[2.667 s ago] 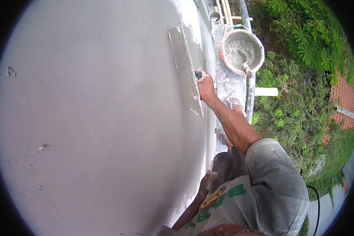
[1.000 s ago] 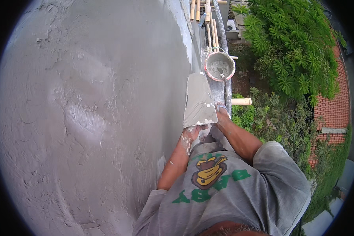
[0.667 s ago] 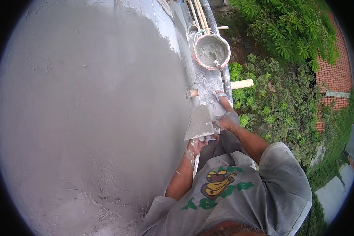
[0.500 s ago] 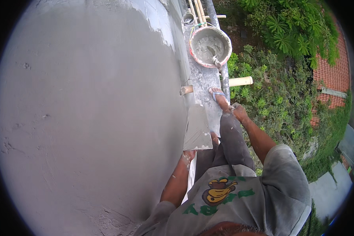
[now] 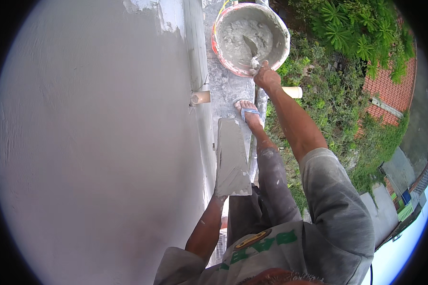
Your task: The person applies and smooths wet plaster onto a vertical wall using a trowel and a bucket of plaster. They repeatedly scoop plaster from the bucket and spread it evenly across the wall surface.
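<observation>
My right hand (image 5: 267,77) reaches over the near rim of a round bucket (image 5: 285,40) and is closed on the handle of a trowel (image 5: 251,46). The blade rests in the wet grey mortar (image 5: 233,39) inside. Lower down, beside the wall, my left hand (image 5: 219,200) holds a flat, tapered plastering float (image 5: 233,159). Its upper face is smeared with mortar, and it hides most of my left fingers.
A tall, smooth grey plastered wall (image 5: 104,118) fills the left side. My sandalled foot (image 5: 248,113) stands on a narrow plank (image 5: 221,95). Pole ends jut out, one (image 5: 200,97) by the wall and another (image 5: 292,92) on the right. Far below lie shrubs (image 5: 328,114) and a tiled roof (image 5: 390,90).
My right hand has moved from beside my leg forward to the bucket and taken the trowel's handle. The bucket appears nearer and larger. My left hand still holds the float.
</observation>
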The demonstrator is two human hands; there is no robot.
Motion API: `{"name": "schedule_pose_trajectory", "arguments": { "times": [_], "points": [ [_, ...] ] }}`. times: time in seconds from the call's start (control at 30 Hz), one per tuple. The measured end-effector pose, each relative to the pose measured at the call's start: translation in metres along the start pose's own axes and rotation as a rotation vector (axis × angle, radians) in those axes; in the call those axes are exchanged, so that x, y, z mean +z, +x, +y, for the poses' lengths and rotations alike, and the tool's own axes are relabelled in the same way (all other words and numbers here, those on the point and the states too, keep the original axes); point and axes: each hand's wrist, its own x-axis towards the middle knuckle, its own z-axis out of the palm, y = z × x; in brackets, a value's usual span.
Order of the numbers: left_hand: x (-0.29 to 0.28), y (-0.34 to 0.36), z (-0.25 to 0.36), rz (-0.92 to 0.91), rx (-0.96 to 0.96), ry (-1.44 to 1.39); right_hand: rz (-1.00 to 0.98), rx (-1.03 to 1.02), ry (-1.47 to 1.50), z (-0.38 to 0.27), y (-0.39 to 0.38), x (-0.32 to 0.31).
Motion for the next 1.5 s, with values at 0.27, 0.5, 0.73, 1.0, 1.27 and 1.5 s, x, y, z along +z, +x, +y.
{"name": "schedule_pose_trajectory", "arguments": {
  "times": [0.27,0.5,0.73,1.0,1.27,1.5],
  "points": [
    [0.017,0.038,0.016,0.003,0.001,-0.051,-0.008,-0.205,-0.365,-0.009,0.009,-0.075],
    [0.016,0.051,0.023,0.008,0.028,-0.072,0.262,-0.391,-0.783,-0.011,0.029,-0.159],
    [0.025,0.053,0.031,0.008,0.058,-0.075,0.208,-0.266,-0.603,0.009,0.065,-0.077],
    [0.044,0.069,0.062,0.084,0.366,0.178,0.077,-0.354,-0.533,0.016,0.018,-0.063],
    [0.068,0.082,0.08,0.245,0.838,0.98,0.037,-0.332,-0.355,0.018,-0.003,-0.028],
    [0.119,0.073,0.117,0.388,0.634,1.225,-0.038,-0.194,-0.015,0.003,-0.022,-0.009]
  ]
}}
